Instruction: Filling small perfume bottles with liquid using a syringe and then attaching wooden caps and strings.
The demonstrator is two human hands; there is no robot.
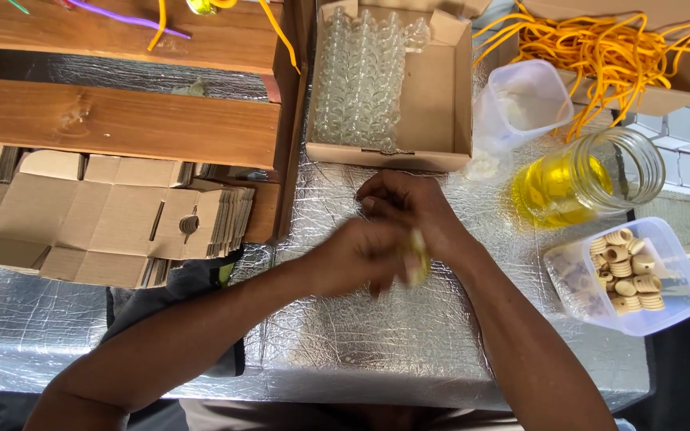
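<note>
Two hands meet over a silver quilted table cover (345,343). The left hand (361,257) and right hand (409,209) press together around a small pale yellow-tinted object (417,257) — blurred, its kind cannot be told; the fingers of both curl closed about it. At three o'clock stands a clear tub of wooden ring caps (628,271); at two o'clock, a glass jar of yellow liquid (584,179). At nine o'clock lie flat cardboard boxes (113,219). At twelve o'clock — farther off — a carton of small glass bottles (361,76); at one o'clock, orange cords (600,48).
</note>
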